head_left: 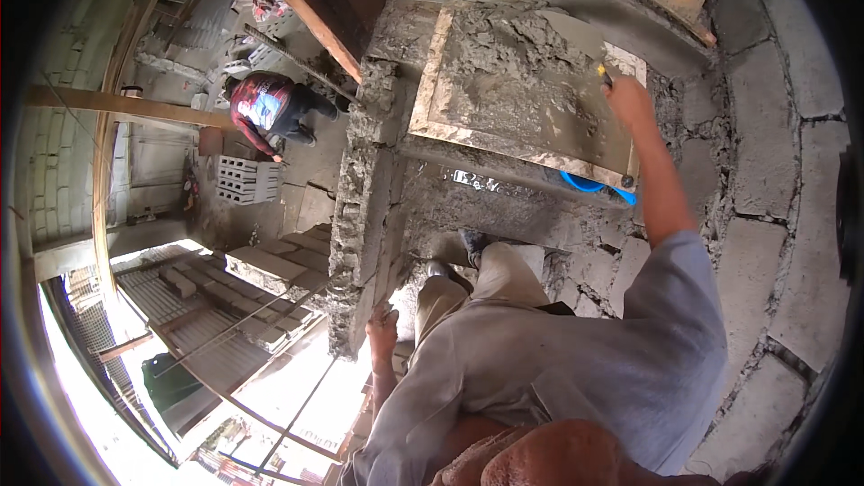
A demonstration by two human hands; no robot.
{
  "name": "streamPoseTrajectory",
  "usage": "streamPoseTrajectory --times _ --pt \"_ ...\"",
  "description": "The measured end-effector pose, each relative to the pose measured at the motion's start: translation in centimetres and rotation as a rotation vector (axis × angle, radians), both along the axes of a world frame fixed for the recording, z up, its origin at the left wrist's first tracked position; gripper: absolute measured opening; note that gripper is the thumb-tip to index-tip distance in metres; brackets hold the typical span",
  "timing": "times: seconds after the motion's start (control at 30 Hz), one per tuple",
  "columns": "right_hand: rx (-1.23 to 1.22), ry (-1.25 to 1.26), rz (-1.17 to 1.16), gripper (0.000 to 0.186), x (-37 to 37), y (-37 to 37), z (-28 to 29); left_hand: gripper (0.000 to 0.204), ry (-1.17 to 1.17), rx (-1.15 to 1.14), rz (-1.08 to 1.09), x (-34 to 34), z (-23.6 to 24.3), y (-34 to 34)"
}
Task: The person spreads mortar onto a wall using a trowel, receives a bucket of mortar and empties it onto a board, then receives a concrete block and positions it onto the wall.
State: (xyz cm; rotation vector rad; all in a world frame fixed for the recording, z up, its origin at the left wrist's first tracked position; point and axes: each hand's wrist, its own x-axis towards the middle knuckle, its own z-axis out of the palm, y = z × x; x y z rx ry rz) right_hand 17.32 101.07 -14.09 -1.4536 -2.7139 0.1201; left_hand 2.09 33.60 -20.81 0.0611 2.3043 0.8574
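My right hand (630, 101) is closed round the handle of a trowel (601, 69), whose yellow part shows beside my fingers. It is over the right side of a mortar board (418, 117) with a pale wooden rim. Wet grey mortar (513, 49) lies heaped across the board's far part and thinly smeared nearer to me. The trowel's blade is hard to tell from the mortar. Lower down, my left hand (382, 328) is beside the rough block wall edge (346, 247). Its fingers are curled, and what they hold, if anything, cannot be made out.
Blue plastic (585, 182) shows under the board's near edge. A block wall (756, 261) runs along the right. At lower left, beyond the wall edge, is a drop. Another person (270, 108) bends near stacked hollow blocks (245, 180). A wooden beam (301, 4) slants overhead.
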Motion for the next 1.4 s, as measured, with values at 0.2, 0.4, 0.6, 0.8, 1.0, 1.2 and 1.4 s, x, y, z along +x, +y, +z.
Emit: streamPoseTrajectory --times 0.2,0.4,0.6,0.8,1.0,1.2,1.4 --pt "-0.138 0.025 0.061 0.025 -7.3 1.0 -5.0 0.042 0.091 0.018 -0.15 -2.6 2.6 3.7" --pt "-0.101 -0.194 0.174 0.026 -10.1 -3.1 -5.3 0.038 0.116 0.075 -0.147 -4.9 0.8 4.7" --pt "-0.059 -0.139 0.188 0.023 -5.5 -7.3 -4.9 0.034 0.075 0.126 -0.354 -4.8 2.4 9.6" --pt "-0.361 0.251 -0.044 0.033 1.4 -9.3 -3.1 0.036 0.164 0.1 -0.455 -5.8 0.9 9.9" --pt "-0.571 0.232 -0.285 0.033 8.7 -11.1 -7.3 0.037 0.255 0.051 -0.278 -6.0 1.2 5.5" --pt "-0.763 0.574 -0.288 0.039 -4.6 -12.1 -11.7 0.034 -0.007 0.147 -0.016 -3.8 1.2 1.7" --pt "-1.22 0.952 -0.498 0.023 -11.8 -9.5 -14.4 0.032 -0.005 0.23 0.006 -2.9 3.2 2.8"
